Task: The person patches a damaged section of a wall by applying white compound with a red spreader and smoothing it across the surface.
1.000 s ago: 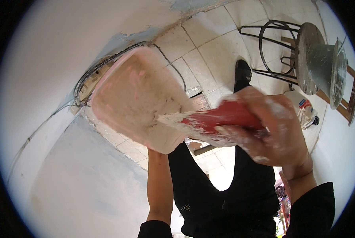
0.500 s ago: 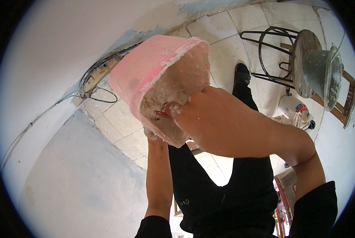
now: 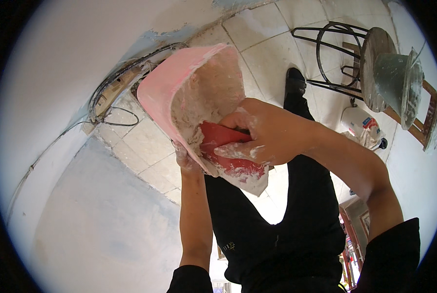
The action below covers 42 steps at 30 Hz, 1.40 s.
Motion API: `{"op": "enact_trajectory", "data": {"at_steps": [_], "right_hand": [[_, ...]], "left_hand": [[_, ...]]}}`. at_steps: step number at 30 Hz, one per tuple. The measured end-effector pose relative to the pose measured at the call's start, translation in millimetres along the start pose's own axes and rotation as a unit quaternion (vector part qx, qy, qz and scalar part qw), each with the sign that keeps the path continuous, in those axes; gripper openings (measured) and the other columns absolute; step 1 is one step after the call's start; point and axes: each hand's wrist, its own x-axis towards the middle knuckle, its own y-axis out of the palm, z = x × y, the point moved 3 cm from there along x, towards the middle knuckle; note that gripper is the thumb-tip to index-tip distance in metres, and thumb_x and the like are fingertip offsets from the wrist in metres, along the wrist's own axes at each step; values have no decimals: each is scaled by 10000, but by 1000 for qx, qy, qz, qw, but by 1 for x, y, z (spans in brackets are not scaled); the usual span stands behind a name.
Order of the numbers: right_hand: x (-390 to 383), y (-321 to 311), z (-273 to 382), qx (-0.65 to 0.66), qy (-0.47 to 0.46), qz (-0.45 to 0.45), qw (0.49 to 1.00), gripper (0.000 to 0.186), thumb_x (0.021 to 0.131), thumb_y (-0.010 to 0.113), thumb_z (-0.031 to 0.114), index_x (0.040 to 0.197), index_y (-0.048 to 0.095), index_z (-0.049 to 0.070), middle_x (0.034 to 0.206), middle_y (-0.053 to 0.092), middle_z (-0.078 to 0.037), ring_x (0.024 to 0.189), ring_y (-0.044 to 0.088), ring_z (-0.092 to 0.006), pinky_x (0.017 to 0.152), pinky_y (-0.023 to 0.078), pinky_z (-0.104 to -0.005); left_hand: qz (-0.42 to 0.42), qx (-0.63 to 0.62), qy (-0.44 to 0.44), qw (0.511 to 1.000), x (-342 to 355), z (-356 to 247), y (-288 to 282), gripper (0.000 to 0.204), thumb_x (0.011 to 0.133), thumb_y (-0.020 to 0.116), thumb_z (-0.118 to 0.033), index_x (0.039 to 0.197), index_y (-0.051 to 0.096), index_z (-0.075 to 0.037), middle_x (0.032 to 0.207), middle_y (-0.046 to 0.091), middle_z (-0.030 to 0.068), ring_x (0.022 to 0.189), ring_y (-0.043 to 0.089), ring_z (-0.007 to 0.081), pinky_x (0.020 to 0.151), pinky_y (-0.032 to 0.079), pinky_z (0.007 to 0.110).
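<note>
A pink plastic bucket (image 3: 165,80) is tipped with its mouth toward me, its inner wall coated in wet whitish-grey plaster (image 3: 212,85). My left hand (image 3: 181,155) grips the bucket low on its near side; most of its fingers are hidden behind the wall. Inside the mouth, my right hand (image 3: 260,129) is closed on a flat red scraper (image 3: 212,140), thumb and fingers pressed on its faces. White plaster clings to the scraper's lower edge by the bucket's rim and is smeared over my right fingers.
To the right, a round-topped stool (image 3: 374,68) with black metal legs lies sideways in view and bears a grey-green plaster-smeared bucket (image 3: 394,88). Near it is a white container (image 3: 357,122). Loose black cables (image 3: 120,68) run along the patchy wall (image 3: 111,210) at left. Pale tiles (image 3: 265,29) cover the floor.
My right hand has turned and drawn back toward the bucket's near rim, bringing the red scraper into full view with plaster on it. The bucket has tilted slightly.
</note>
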Motion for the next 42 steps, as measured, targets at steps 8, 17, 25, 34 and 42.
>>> {"op": "enact_trajectory", "data": {"at_steps": [8,17,25,34,42], "right_hand": [[-6,13,-24,248,85,-79,962,231,787,657,102,944,610,-61,829,652,-78,695,589,-82,648,479,-231],[15,7,-78,563,21,-281,777,266,814,635,135,1013,582,-33,902,634,-101,776,620,-137,701,507,-255],[151,-6,-146,426,-115,-540,717,75,794,578,29,842,538,-13,718,595,-73,676,588,-173,617,488,-296],[224,-29,-68,-60,-20,-721,690,203,732,587,130,738,529,-64,710,579,-208,652,582,-333,596,465,-408],[219,-1,-23,-82,-46,-661,744,230,724,580,117,766,490,-90,726,584,-205,691,590,-335,628,467,-425]], "left_hand": [[31,3,-43,999,0,-12,-15,791,771,542,-482,1359,215,-65,1347,318,163,1223,349,303,1027,291,441],[-39,41,2,998,-12,-20,-27,705,835,407,-533,1396,134,-206,1410,223,113,1225,341,339,968,363,494],[-62,-47,13,997,-57,-47,-133,688,844,388,-535,1394,139,-203,1412,215,118,1242,296,369,959,347,541],[-70,-101,-43,992,-53,-89,-147,691,841,396,-533,1390,150,-195,1409,222,119,1233,302,370,954,345,544],[-73,-110,-62,989,-54,-99,-139,692,838,404,-532,1387,159,-188,1406,228,120,1225,307,370,949,342,548]]}}
